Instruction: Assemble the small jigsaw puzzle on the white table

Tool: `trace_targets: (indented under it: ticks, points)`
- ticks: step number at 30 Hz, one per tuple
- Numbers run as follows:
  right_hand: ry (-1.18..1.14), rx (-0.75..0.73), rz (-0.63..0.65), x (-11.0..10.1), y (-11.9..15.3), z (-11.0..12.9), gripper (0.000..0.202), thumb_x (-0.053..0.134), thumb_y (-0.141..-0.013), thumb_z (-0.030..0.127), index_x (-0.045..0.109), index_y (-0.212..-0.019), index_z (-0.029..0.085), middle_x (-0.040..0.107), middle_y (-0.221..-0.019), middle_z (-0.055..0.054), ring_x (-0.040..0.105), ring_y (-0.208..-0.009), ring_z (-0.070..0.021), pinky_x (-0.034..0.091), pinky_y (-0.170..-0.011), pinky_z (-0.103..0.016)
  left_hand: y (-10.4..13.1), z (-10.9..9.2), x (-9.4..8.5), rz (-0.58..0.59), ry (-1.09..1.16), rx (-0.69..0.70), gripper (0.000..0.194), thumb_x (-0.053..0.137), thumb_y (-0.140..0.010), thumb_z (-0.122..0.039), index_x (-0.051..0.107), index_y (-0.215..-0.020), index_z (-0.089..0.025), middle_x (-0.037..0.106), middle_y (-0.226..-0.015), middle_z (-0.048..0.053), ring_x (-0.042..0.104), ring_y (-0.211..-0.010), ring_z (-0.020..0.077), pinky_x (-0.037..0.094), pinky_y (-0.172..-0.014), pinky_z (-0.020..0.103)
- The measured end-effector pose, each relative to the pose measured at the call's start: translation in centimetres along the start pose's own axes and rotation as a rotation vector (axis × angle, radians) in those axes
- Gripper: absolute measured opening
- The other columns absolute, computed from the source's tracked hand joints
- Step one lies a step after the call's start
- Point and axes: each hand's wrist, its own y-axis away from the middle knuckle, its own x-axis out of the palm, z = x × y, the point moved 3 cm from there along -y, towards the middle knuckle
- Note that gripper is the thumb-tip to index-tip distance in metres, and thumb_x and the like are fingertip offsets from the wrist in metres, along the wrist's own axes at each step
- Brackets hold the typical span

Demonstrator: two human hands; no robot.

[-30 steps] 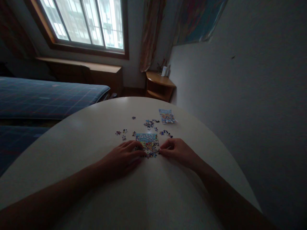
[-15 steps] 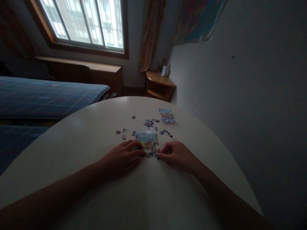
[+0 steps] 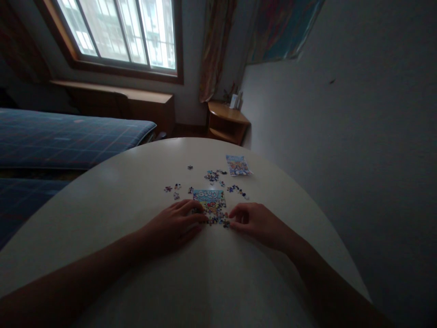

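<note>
A partly joined jigsaw puzzle with a light blue top and white lettering lies flat on the round white table. My left hand rests on its lower left part, fingers spread, hiding some of it. Just off the lower right corner is my right hand, thumb and forefinger apart with nothing visible between them. A puzzle piece sits at that corner beside the fingertips. Loose pieces form a small cluster beyond the puzzle, and others lie to its right.
A printed picture sheet lies at the back right of the table. More loose pieces are on the left. Past the table stand a bed with a blue plaid mattress, a corner shelf and a wall on the right.
My right hand has moved slightly right, away from the puzzle's lower right corner, and its fingertips have parted, leaving the corner piece on the table. My left hand stays in place.
</note>
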Motion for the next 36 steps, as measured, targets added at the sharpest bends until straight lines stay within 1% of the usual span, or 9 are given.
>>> trace_targets:
  ticks: [4,7,11,17,27,32,36]
  points:
    - [0.006,-0.006,0.004,0.5,-0.1,-0.2,0.017,0.071,-0.076,0.022,0.075,-0.092,0.018,0.069,-0.073,-0.002,0.060,-0.064,-0.0130,0.042,-0.059,-0.024,0.0,0.1,0.2,0.003,-0.008,-0.007,0.025,0.048,-0.099,-0.024,0.060,-0.122,-0.026,0.057,-0.124,0.009,0.057,-0.111,0.0246,0.052,-0.095,0.047]
    - [0.020,-0.006,0.017,0.7,-0.2,-0.1,0.013,0.069,-0.077,0.022,0.075,-0.088,0.018,0.070,-0.073,-0.002,0.061,-0.065,-0.0134,0.041,-0.059,-0.024,0.1,0.3,0.4,0.005,-0.019,-0.010,0.026,0.049,-0.099,-0.024,0.060,-0.122,-0.026,0.057,-0.125,0.009,0.057,-0.112,0.0248,0.052,-0.095,0.047]
    - [0.037,-0.005,0.032,0.7,-0.1,0.1,0.012,0.069,-0.078,0.023,0.074,-0.088,0.018,0.072,-0.077,-0.003,0.063,-0.067,-0.0138,0.042,-0.060,-0.024,0.2,0.4,0.4,0.014,-0.005,-0.015,0.026,0.048,-0.100,-0.025,0.059,-0.123,-0.026,0.056,-0.125,0.009,0.056,-0.113,0.0252,0.052,-0.096,0.048]
    - [0.125,-0.053,-0.038,0.4,0.0,0.7,0.011,0.071,-0.075,0.020,0.074,-0.085,0.019,0.073,-0.075,-0.002,0.063,-0.066,-0.0137,0.041,-0.061,-0.024,0.2,0.2,0.2,-0.006,0.013,-0.010,0.026,0.049,-0.099,-0.024,0.060,-0.123,-0.026,0.057,-0.126,0.009,0.056,-0.113,0.0240,0.051,-0.097,0.045]
    - [0.155,-0.083,-0.021,-0.2,0.1,0.9,0.011,0.071,-0.074,0.020,0.075,-0.084,0.020,0.073,-0.076,-0.001,0.065,-0.068,-0.0139,0.044,-0.064,-0.024,0.1,0.4,0.4,0.004,0.006,-0.017,0.026,0.049,-0.099,-0.024,0.060,-0.122,-0.026,0.056,-0.125,0.009,0.057,-0.112,0.0249,0.052,-0.096,0.047]
    - [0.152,-0.076,-0.047,0.2,-0.3,0.6,0.014,0.071,-0.075,0.022,0.075,-0.088,0.019,0.072,-0.075,-0.002,0.064,-0.066,-0.0136,0.043,-0.062,-0.024,0.1,0.3,0.3,0.017,-0.002,-0.013,0.027,0.049,-0.099,-0.023,0.059,-0.124,-0.026,0.056,-0.126,0.009,0.057,-0.112,0.0252,0.051,-0.096,0.048]
    - [0.154,-0.068,-0.065,0.5,-0.6,0.3,0.014,0.071,-0.076,0.023,0.075,-0.089,0.019,0.072,-0.076,-0.002,0.063,-0.067,-0.0137,0.043,-0.062,-0.024,0.1,0.2,0.1,0.005,0.010,-0.013,0.027,0.050,-0.098,-0.022,0.060,-0.122,-0.026,0.056,-0.126,0.009,0.057,-0.112,0.0243,0.052,-0.096,0.046]
